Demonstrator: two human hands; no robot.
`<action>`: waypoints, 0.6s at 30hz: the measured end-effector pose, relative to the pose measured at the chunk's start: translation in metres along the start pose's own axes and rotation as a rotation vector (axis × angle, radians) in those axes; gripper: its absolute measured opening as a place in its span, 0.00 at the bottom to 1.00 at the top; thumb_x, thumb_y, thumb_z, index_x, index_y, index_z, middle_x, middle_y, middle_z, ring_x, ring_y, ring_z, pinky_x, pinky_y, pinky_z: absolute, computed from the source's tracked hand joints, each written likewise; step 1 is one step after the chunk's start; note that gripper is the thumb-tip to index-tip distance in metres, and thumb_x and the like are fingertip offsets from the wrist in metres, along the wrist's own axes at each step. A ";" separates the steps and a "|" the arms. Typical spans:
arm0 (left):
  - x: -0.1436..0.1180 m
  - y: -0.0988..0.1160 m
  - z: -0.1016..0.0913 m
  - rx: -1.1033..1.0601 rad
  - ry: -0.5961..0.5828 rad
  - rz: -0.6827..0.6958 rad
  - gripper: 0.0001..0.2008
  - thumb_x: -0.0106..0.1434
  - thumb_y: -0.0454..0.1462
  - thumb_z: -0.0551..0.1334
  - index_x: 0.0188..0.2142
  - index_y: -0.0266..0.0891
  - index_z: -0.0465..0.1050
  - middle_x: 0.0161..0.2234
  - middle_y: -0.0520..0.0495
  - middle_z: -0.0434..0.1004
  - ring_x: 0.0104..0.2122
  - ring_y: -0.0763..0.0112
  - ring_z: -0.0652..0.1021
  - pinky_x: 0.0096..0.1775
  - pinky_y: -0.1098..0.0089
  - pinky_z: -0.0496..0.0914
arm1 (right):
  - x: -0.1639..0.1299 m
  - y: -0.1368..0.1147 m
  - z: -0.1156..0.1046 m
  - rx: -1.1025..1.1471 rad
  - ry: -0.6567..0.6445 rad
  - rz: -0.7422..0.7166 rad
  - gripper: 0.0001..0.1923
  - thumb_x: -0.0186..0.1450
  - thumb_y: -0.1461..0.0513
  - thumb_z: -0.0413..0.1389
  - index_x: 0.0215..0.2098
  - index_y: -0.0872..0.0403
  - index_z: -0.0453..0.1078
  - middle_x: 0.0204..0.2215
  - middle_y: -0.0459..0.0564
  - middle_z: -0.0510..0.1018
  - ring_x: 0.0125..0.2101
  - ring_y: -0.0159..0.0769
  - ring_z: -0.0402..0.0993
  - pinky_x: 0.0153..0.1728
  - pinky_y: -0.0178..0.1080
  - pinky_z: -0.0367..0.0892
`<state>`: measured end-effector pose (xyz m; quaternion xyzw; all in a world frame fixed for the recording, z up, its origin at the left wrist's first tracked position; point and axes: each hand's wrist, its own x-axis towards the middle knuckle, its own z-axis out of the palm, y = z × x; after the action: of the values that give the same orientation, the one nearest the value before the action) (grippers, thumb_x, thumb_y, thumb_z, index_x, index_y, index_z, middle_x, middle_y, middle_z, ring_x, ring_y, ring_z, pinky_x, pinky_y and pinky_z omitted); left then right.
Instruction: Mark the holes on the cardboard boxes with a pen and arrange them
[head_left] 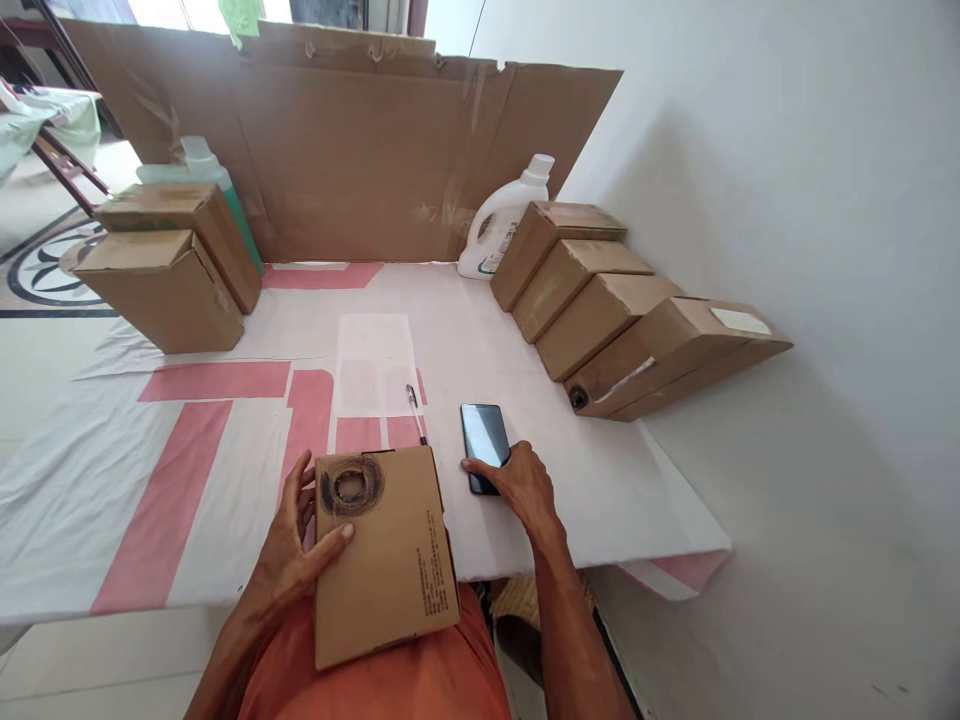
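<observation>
My left hand [304, 540] grips the left side of a brown cardboard box [386, 560], thumb on its top face. A hole ringed with black scribble shows near the box's upper left corner, and small printed text runs along its right side. The box juts over the table's front edge, above my lap. To the right, my right hand [521, 480] is closed on the lower end of a black smartphone [484, 435], thumb across its screen. The phone lies on or just above the cloth; I cannot tell which. A pen [416, 412] lies beyond the box, partly on a white paper sheet [375, 350].
Two cardboard boxes [161, 290] stand at the left by a green-liquid jug [196, 165]. Several more boxes [607, 315] line the right side near a white jug [510, 215]. A tall cardboard panel [360, 150] closes the back. A wall [810, 200] rises at right.
</observation>
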<state>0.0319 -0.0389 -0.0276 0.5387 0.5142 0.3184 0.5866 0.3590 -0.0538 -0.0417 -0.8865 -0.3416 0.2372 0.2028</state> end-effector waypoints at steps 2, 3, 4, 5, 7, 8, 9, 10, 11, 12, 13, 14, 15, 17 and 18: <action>-0.001 0.000 0.001 -0.030 0.025 -0.011 0.55 0.59 0.53 0.73 0.75 0.44 0.43 0.71 0.33 0.59 0.70 0.46 0.65 0.68 0.50 0.66 | 0.003 0.002 0.002 0.166 -0.059 -0.022 0.27 0.55 0.47 0.65 0.43 0.59 0.73 0.43 0.68 0.82 0.47 0.64 0.78 0.45 0.54 0.72; -0.001 0.000 0.001 -0.049 0.041 -0.017 0.55 0.59 0.53 0.73 0.75 0.44 0.44 0.71 0.34 0.59 0.70 0.46 0.65 0.67 0.51 0.66 | 0.003 0.002 0.002 0.259 -0.093 -0.041 0.26 0.56 0.46 0.62 0.42 0.57 0.74 0.41 0.64 0.83 0.44 0.60 0.80 0.43 0.52 0.73; -0.002 0.000 0.001 -0.066 0.059 -0.023 0.54 0.58 0.54 0.73 0.75 0.44 0.45 0.71 0.34 0.59 0.70 0.46 0.65 0.67 0.51 0.66 | 0.000 0.002 0.002 0.348 -0.125 -0.059 0.26 0.57 0.45 0.60 0.42 0.56 0.74 0.40 0.61 0.84 0.43 0.57 0.81 0.42 0.50 0.74; -0.002 0.000 0.001 -0.081 0.076 -0.031 0.54 0.58 0.54 0.73 0.74 0.44 0.46 0.71 0.34 0.60 0.70 0.46 0.65 0.67 0.52 0.67 | -0.005 0.002 0.000 0.423 -0.153 -0.076 0.27 0.58 0.44 0.59 0.44 0.56 0.74 0.40 0.59 0.84 0.42 0.54 0.82 0.42 0.49 0.75; -0.003 0.001 0.001 -0.105 0.103 -0.046 0.54 0.57 0.54 0.74 0.74 0.43 0.48 0.71 0.34 0.62 0.70 0.45 0.65 0.65 0.53 0.69 | -0.020 -0.002 -0.008 0.607 -0.213 -0.071 0.31 0.59 0.42 0.60 0.49 0.55 0.73 0.43 0.59 0.85 0.42 0.52 0.83 0.42 0.49 0.77; -0.003 0.001 0.002 -0.111 0.112 -0.050 0.54 0.56 0.54 0.74 0.73 0.43 0.49 0.71 0.34 0.62 0.70 0.44 0.66 0.64 0.54 0.70 | -0.031 -0.005 -0.014 0.734 -0.257 -0.054 0.32 0.58 0.42 0.62 0.51 0.55 0.73 0.46 0.59 0.85 0.43 0.52 0.84 0.43 0.49 0.78; -0.002 0.001 0.003 -0.114 0.117 -0.049 0.53 0.56 0.54 0.74 0.73 0.43 0.51 0.70 0.34 0.62 0.70 0.44 0.66 0.64 0.54 0.71 | -0.043 -0.009 -0.020 0.876 -0.319 -0.035 0.32 0.58 0.43 0.65 0.53 0.54 0.73 0.49 0.60 0.84 0.43 0.52 0.84 0.44 0.50 0.78; -0.001 0.002 0.005 -0.116 0.122 -0.044 0.52 0.56 0.54 0.74 0.73 0.43 0.52 0.70 0.34 0.63 0.69 0.44 0.67 0.64 0.54 0.71 | -0.056 -0.014 -0.027 1.014 -0.395 -0.018 0.32 0.59 0.45 0.68 0.54 0.54 0.74 0.51 0.60 0.83 0.44 0.51 0.84 0.44 0.50 0.79; 0.000 0.002 0.007 -0.119 0.123 -0.033 0.51 0.57 0.54 0.73 0.72 0.43 0.53 0.70 0.34 0.64 0.69 0.44 0.68 0.63 0.54 0.71 | -0.070 -0.019 -0.033 1.136 -0.480 -0.006 0.30 0.59 0.48 0.70 0.54 0.53 0.75 0.52 0.59 0.83 0.43 0.50 0.84 0.45 0.50 0.79; 0.001 0.003 0.009 -0.124 0.118 -0.021 0.51 0.57 0.53 0.73 0.72 0.44 0.53 0.69 0.35 0.64 0.68 0.44 0.69 0.63 0.54 0.71 | -0.083 -0.026 -0.037 1.223 -0.569 -0.004 0.28 0.60 0.50 0.71 0.54 0.53 0.76 0.51 0.59 0.83 0.43 0.49 0.84 0.44 0.49 0.79; 0.003 0.004 0.012 -0.134 0.108 -0.007 0.50 0.57 0.53 0.73 0.72 0.44 0.54 0.69 0.35 0.65 0.67 0.45 0.70 0.63 0.53 0.71 | -0.095 -0.032 -0.038 1.265 -0.664 -0.012 0.25 0.62 0.51 0.71 0.54 0.53 0.77 0.50 0.59 0.84 0.41 0.46 0.84 0.43 0.47 0.79; 0.004 0.004 0.015 -0.146 0.093 0.011 0.49 0.58 0.52 0.73 0.72 0.44 0.54 0.68 0.35 0.66 0.67 0.46 0.70 0.63 0.53 0.71 | -0.106 -0.039 -0.037 1.296 -0.759 -0.014 0.23 0.64 0.52 0.70 0.53 0.54 0.78 0.49 0.59 0.84 0.40 0.45 0.84 0.42 0.45 0.79; 0.005 0.004 0.017 -0.155 0.078 0.032 0.49 0.58 0.51 0.73 0.72 0.45 0.53 0.68 0.35 0.66 0.67 0.47 0.71 0.63 0.53 0.71 | -0.116 -0.046 -0.033 1.330 -0.860 -0.003 0.23 0.65 0.50 0.69 0.52 0.55 0.79 0.48 0.59 0.84 0.40 0.44 0.84 0.41 0.44 0.79; 0.006 0.003 0.022 -0.166 0.067 0.074 0.48 0.58 0.51 0.74 0.72 0.46 0.54 0.68 0.36 0.66 0.66 0.47 0.72 0.63 0.52 0.71 | -0.132 -0.057 -0.018 1.415 -1.049 0.050 0.27 0.67 0.43 0.64 0.50 0.57 0.80 0.47 0.61 0.84 0.40 0.46 0.84 0.41 0.45 0.79; 0.004 0.001 0.024 -0.171 0.075 0.085 0.48 0.57 0.51 0.74 0.72 0.47 0.56 0.67 0.36 0.68 0.65 0.46 0.73 0.63 0.52 0.71 | -0.139 -0.062 -0.008 1.453 -1.134 0.091 0.32 0.68 0.39 0.61 0.50 0.58 0.80 0.46 0.62 0.85 0.41 0.47 0.84 0.42 0.46 0.79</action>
<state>0.0555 -0.0418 -0.0305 0.4956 0.4834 0.4054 0.5969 0.2409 -0.1107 0.0363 -0.3048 -0.1220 0.8000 0.5022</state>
